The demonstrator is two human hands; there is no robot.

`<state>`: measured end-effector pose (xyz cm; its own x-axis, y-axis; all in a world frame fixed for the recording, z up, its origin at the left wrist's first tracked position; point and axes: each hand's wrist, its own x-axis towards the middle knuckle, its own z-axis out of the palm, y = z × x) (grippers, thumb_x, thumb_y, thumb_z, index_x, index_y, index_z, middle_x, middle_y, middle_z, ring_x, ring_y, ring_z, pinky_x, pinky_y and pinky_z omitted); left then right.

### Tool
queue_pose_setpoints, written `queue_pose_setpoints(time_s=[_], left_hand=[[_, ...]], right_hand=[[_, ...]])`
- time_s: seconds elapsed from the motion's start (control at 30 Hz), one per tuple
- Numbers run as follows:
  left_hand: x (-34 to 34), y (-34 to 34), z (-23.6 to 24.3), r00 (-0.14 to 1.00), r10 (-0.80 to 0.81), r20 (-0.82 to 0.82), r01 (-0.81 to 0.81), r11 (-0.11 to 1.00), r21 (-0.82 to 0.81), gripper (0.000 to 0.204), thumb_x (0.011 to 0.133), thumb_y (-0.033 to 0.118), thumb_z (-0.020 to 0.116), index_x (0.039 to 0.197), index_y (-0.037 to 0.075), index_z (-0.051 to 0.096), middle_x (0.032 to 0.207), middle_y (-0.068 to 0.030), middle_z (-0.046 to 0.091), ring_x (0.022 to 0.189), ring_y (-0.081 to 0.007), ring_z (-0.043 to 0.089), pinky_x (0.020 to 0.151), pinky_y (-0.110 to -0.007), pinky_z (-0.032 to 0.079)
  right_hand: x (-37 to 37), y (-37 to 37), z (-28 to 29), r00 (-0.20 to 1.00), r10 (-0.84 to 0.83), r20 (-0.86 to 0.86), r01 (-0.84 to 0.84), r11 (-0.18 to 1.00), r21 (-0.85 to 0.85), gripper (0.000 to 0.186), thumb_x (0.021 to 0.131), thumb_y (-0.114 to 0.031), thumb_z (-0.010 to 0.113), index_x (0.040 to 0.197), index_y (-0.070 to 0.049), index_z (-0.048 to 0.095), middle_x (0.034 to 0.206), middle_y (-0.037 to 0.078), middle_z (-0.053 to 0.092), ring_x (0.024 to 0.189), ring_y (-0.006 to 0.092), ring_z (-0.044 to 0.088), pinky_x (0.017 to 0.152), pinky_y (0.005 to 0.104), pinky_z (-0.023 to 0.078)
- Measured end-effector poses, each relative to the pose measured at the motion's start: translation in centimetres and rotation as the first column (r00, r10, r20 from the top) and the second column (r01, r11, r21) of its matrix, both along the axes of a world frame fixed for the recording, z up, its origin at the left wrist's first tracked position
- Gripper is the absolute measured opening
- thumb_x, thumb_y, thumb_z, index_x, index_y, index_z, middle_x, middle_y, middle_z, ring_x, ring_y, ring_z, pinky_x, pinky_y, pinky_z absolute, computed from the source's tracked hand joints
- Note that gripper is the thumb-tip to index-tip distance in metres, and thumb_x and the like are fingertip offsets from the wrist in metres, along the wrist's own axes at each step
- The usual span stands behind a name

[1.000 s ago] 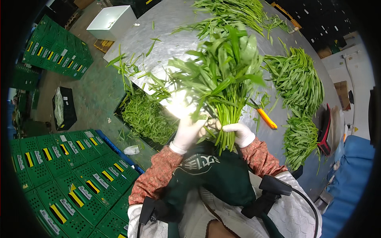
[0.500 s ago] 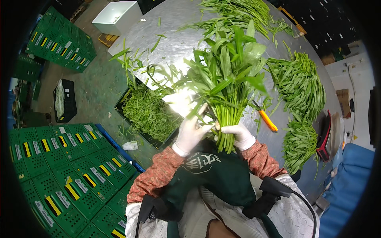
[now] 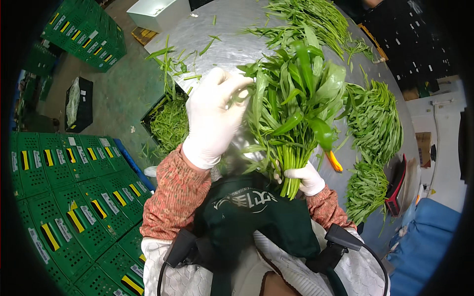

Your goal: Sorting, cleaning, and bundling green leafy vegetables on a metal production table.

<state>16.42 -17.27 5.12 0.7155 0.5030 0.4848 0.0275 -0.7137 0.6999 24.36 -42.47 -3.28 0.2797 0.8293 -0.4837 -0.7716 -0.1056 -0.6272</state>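
My right hand [image 3: 307,178], in a white glove, is closed round the lower stems of a bunch of water spinach [image 3: 296,106]. The bunch stands upright in front of my apron, leaves on top. My left hand [image 3: 213,116], also gloved, is raised at the left side of the bunch. Its thumb and fingers pinch at the edge of the leaves, seemingly on a leaf. Just right of the bunch lies a knife with an orange handle [image 3: 334,162] on the metal table [image 3: 222,47]; leaves cover its blade.
More water spinach lies in heaps [image 3: 373,118] on the right and at the far side [image 3: 316,22]. Left of the table, a dark crate [image 3: 168,123] holds loose greens. Green crates [image 3: 89,207] are stacked at the left. A white box [image 3: 158,15] stands at the far left.
My left hand has moved up from the stems to the leaves. The right hand keeps its grip, slightly lower and further right. The knife is now more hidden by leaves.
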Motion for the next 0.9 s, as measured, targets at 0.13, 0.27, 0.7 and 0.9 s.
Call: queue_pose_setpoints(time_s=[0.13,0.27,0.7,0.9], left_hand=[[0.4,0.2,-1.0,0.979,-0.113,-0.171,0.117,0.993,0.013,0.038,0.070,0.005,0.074,0.107,0.008,0.067,0.081,-0.0073,0.052,0.073,-0.0216,0.054,0.069,-0.030,0.045],[0.9,-0.1,-2.9,0.959,-0.187,-0.213,0.168,0.980,-0.107,0.030,0.068,0.011,0.078,0.091,0.002,0.062,0.083,-0.0087,0.053,0.081,-0.0245,0.056,0.072,-0.032,0.046],[-3.2,8.5,0.7,0.913,0.367,0.176,-0.407,0.797,0.446,0.011,0.073,0.007,0.071,0.078,0.007,0.062,0.086,-0.0067,0.058,0.078,-0.0229,0.059,0.068,-0.032,0.046],[-9.6,11.6,-0.4,0.804,0.591,-0.062,-0.515,0.746,0.423,0.010,0.078,0.010,0.069,0.085,0.005,0.064,0.092,-0.0070,0.059,0.080,-0.0220,0.060,0.070,-0.031,0.048]], right_hand=[[-0.2,-0.4,0.7,1.000,0.006,0.007,-0.006,1.000,0.003,0.055,0.070,0.000,0.065,0.122,-0.002,0.047,0.102,0.011,0.060,0.080,0.0240,0.062,0.065,0.0329,0.052],[0.0,-0.5,0.8,0.995,0.087,0.045,-0.088,0.995,0.037,0.060,0.070,-0.004,0.070,0.125,-0.003,0.046,0.100,0.011,0.059,0.081,0.0229,0.062,0.067,0.0328,0.052],[1.1,-2.7,0.4,0.997,0.044,0.060,-0.045,0.999,0.025,0.058,0.070,-0.018,0.076,0.119,0.000,0.050,0.088,0.012,0.061,0.070,0.0202,0.060,0.061,0.0309,0.049],[1.6,-3.3,-0.7,0.981,0.037,-0.191,0.026,0.948,0.316,0.038,0.072,-0.018,0.070,0.100,0.001,0.052,0.075,0.009,0.051,0.060,0.0177,0.050,0.056,0.0310,0.041]])
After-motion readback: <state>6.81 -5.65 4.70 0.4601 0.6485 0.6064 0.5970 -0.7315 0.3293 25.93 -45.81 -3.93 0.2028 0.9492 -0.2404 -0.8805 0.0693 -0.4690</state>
